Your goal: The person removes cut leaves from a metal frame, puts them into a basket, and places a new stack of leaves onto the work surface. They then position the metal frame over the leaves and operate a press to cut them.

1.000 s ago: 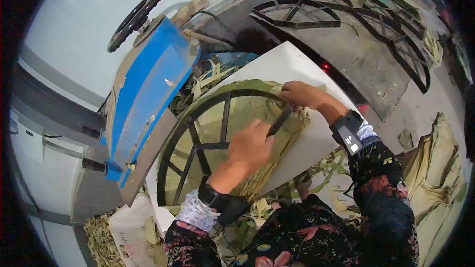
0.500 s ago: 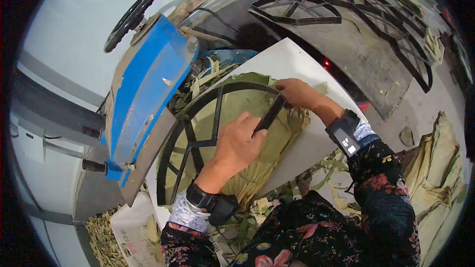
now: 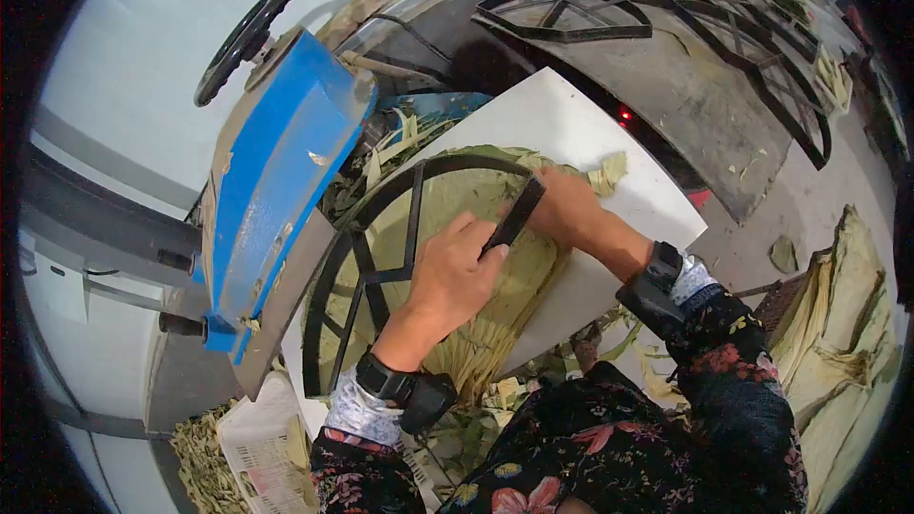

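A black fan-shaped metal frame (image 3: 389,276) with inner struts lies over a stack of broad dried leaves (image 3: 500,328). My left hand (image 3: 446,274) is closed round the frame's right-hand bar, thumb and fingers on either side of it. My right hand (image 3: 568,212) is at the right edge of the leaves, just beyond that bar; its fingers reach under and behind the bar, where they are partly hidden and blurred. Under the leaves is a white board (image 3: 633,200). A torn leaf piece (image 3: 609,172) pokes out beside my right wrist.
Left of the board stands a blue machine part (image 3: 276,181) with a black handwheel (image 3: 249,38). More black frames (image 3: 571,14) lie on a grey sheet (image 3: 733,124) at the back right. Large dried leaves (image 3: 828,324) lie at right; a white basket (image 3: 267,443) is at lower left.
My right hand has moved from the frame's upper corner down and inward, its fingers now behind the bar. The leaf piece by the wrist has shifted. My left hand keeps its grip.
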Tool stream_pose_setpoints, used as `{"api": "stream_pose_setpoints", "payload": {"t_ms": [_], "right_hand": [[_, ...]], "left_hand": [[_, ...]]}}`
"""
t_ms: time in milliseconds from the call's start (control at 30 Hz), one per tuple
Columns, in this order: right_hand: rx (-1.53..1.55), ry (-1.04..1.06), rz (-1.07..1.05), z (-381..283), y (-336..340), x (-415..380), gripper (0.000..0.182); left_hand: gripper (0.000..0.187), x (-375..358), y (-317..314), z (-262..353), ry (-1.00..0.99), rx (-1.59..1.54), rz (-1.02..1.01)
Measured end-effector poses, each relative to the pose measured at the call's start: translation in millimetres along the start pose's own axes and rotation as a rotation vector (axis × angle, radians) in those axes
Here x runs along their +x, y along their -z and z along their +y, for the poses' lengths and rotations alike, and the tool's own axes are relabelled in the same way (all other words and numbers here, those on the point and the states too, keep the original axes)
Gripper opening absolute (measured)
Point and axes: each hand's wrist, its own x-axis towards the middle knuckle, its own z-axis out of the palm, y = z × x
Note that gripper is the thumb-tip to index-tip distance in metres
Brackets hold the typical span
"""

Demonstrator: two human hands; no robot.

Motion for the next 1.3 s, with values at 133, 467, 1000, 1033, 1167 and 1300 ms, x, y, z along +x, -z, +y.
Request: {"api": "stream_pose_setpoints", "payload": {"t_ms": [133, 467, 1000, 1033, 1167, 1300], "right_hand": [[0.010, -0.084, -0.179, 1, -1, 1, 0.041], [0.604, -0.372, -0.139, 44, 32, -5, 0.040], [0.334, 0.080, 0.296, 16, 57, -46, 0.021], [0.384, 0.073, 0.219, 3, 51, -48, 0.022], [0.150, 0.665, -0.047, -73, 20, -74, 0.022], [-0.033, 1.110, -0.174, -148, -9, -107, 0.024]], "left_hand": [[0.018, 0, -3, -2, -0.020, -0.018, 0.034], [0.013, 0, -40, -16, -0.035, 0.087, 0.025], [0.035, -93, 7, 0, 0.047, -0.012, 0.083], [0.031, -116, 12, 2, 0.156, -0.150, 0.121], [0.017, -210, -18, 9, 0.231, -0.176, 0.450], [0.017, -260, -40, 27, 0.426, -0.398, 0.549]]}}
